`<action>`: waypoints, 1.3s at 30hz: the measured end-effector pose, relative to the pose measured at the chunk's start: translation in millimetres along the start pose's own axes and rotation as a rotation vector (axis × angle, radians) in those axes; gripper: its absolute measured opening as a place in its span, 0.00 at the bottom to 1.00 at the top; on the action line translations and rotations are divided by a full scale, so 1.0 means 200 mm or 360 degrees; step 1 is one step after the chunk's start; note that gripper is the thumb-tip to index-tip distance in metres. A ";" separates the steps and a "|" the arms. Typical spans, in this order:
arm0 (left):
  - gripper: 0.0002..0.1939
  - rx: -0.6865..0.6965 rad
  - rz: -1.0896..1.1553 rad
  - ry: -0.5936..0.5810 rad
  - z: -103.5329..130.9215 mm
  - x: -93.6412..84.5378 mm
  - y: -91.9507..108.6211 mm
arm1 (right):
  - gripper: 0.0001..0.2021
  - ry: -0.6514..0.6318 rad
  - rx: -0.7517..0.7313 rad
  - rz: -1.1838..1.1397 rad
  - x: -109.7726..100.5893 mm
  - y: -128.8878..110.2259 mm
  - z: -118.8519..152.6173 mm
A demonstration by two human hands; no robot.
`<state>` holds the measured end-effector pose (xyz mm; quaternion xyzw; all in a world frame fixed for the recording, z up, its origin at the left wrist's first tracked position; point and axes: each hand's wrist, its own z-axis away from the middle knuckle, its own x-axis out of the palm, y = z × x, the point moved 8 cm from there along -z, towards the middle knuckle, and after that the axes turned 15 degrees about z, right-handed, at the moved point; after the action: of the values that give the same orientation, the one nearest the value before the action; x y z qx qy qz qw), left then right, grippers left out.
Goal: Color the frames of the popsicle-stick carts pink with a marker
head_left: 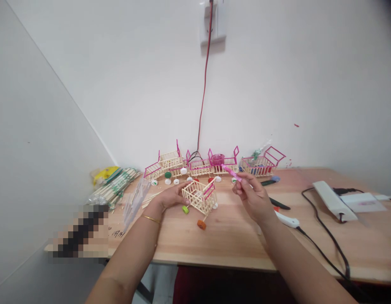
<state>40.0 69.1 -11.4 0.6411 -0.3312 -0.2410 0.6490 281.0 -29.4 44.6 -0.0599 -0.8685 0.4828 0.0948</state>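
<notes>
My left hand (173, 195) holds a small toy cart (199, 197) built of pale wooden sticks, tilted above the table. Pink colours part of its upper frame, and its wheels include a lime green one and an orange one (201, 224). Between the thumb and fingers of my right hand (252, 196) is a slim pink paintbrush (231, 172), its tip pointing up and left. Just beyond that tip stands a cup stained with pink paint (218, 159); whether they touch, I cannot tell.
More stick carts (200, 167) with pink handles line the wall. Bundled sticks (116, 185) and a yellow packet (106, 174) lie left. To the right are a white corded glue gun or similar tool (287, 220), a dark-bladed knife (279, 203) and a white power strip (334, 201) with black cable.
</notes>
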 end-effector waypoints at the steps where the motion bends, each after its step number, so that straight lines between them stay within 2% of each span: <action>1: 0.46 -0.0034 0.0024 -0.0010 0.00 0.00 0.00 | 0.10 0.0018 0.0021 0.0008 -0.01 0.01 0.00; 6: 0.48 -0.0188 0.0018 -0.0225 0.02 0.07 0.02 | 0.13 -0.0094 0.0181 0.0377 0.00 0.11 0.00; 9: 0.43 -0.0295 -0.0136 -0.0307 0.03 0.09 0.01 | 0.15 -0.0246 0.0190 0.0647 0.05 0.13 0.02; 12: 0.30 -0.0352 -0.0345 -0.0282 0.03 0.07 -0.01 | 0.18 -0.0423 0.0127 0.0911 0.11 0.14 0.04; 14: 0.25 -0.0432 -0.0421 -0.0259 0.04 0.05 -0.03 | 0.20 -0.0553 0.0110 0.1015 0.15 0.15 0.06; 17: 0.24 -0.0650 -0.0451 -0.0235 0.07 0.03 -0.08 | 0.21 -0.0677 0.0090 0.1072 0.18 0.16 0.08; 20: 0.24 -0.0772 -0.0408 -0.0208 0.09 0.03 -0.11 | 0.20 -0.0694 0.0011 0.1126 0.20 0.14 0.09; 22: 0.26 -0.0740 -0.0319 -0.0151 0.09 0.03 -0.10 | 0.19 -0.0694 -0.0045 0.1163 0.21 0.12 0.09; 26: 0.32 -0.0461 -0.0144 0.0027 0.04 -0.01 -0.06 | 0.19 -0.0685 -0.0075 0.1179 0.22 0.09 0.09; 29: 0.40 -0.0298 -0.0006 0.0073 0.00 -0.04 -0.05 | 0.19 -0.0659 -0.0040 0.1128 0.21 0.11 0.09; 35: 0.48 -0.0184 0.0132 0.0099 -0.02 -0.07 -0.08 | 0.17 -0.0465 -0.0160 0.1339 0.14 0.12 0.05; 39: 0.52 -0.0193 0.0123 0.0183 -0.02 -0.08 -0.09 | 0.19 -0.0475 -0.0159 0.1433 0.14 0.15 0.05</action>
<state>34.3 82.0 -30.1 0.6001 -0.3028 -0.1982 0.7134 251.5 -17.1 16.5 -0.3648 -0.7826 0.4368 -0.2524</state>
